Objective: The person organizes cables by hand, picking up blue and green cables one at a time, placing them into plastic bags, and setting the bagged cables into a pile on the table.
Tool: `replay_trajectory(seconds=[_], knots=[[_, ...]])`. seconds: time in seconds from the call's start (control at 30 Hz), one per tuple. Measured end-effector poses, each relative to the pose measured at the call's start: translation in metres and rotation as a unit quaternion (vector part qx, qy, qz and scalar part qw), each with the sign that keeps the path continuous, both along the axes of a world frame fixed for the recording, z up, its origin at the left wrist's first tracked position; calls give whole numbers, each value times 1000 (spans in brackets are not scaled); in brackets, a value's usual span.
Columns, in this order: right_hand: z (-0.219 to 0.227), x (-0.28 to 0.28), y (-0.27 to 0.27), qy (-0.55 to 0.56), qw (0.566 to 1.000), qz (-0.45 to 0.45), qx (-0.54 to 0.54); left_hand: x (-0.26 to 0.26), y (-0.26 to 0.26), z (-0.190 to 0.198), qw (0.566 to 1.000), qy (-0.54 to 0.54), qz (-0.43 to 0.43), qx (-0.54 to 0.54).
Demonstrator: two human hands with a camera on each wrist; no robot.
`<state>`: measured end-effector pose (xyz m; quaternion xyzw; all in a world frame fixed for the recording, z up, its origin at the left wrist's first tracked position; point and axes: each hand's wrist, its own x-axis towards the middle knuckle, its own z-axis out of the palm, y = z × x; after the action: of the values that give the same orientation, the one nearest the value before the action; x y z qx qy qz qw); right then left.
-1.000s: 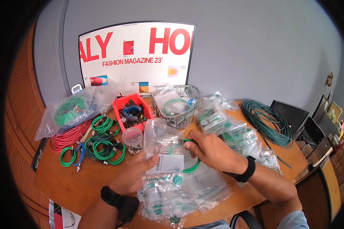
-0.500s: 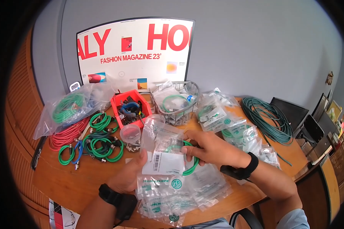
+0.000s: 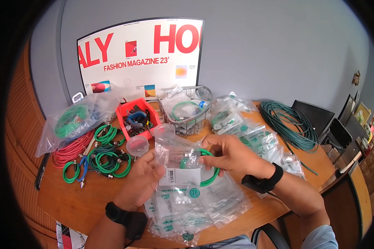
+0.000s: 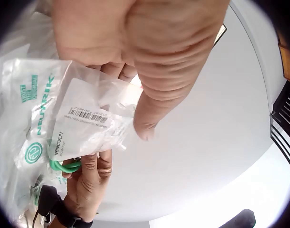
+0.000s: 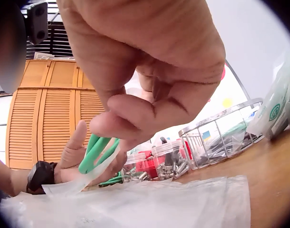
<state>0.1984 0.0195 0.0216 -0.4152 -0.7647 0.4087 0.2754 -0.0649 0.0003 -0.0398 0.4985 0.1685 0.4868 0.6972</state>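
A clear plastic bag with a white barcode label [image 3: 179,176] is pinched between thumb and fingers of my left hand [image 3: 142,179], at its left side. My right hand [image 3: 232,155] grips a coiled green cable [image 3: 213,177] at the bag's right edge; part of the coil shows through the plastic. In the left wrist view the label [image 4: 80,124] faces the camera, with the green cable [image 4: 66,166] by the right fingers. The right wrist view has the green loop [image 5: 93,154] hanging under the curled right fingers. Below both hands lie flat printed clear bags [image 3: 203,207].
A red bin [image 3: 155,118] of small parts and a wire basket [image 3: 192,126] stand behind. Round clear tubs [image 3: 137,146] sit before them. Green, blue and red cables [image 3: 72,150] lie left; filled bags [image 3: 253,135] and a dark green coil [image 3: 293,128] lie right.
My right hand and the green coil have shifted slightly; more of the coil now shows within the bag. The left hand still holds the bag, its fingers now more visible. The head view has shifted a little.
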Motion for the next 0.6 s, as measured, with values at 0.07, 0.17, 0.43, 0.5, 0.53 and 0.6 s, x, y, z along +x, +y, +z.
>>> replay_trajectory(seconds=[0.07,0.17,0.43,0.5,0.53,0.6], knots=[[6,-4,-4,-33,999,-25,-36,2,-2,2,997,74,28,0],[3,-13,-7,5,998,-54,-30,2,-5,6,994,96,31,-30],[-11,-12,4,80,986,77,-124,0,-14,14,995,92,29,-36],[-8,-11,5,96,984,81,-130,1,-13,13,996,81,19,-40],[-5,-11,3,108,979,82,-151,3,-12,11,996,84,14,-34],[-4,-10,3,120,974,83,-171,3,-11,10,996,86,8,-27]])
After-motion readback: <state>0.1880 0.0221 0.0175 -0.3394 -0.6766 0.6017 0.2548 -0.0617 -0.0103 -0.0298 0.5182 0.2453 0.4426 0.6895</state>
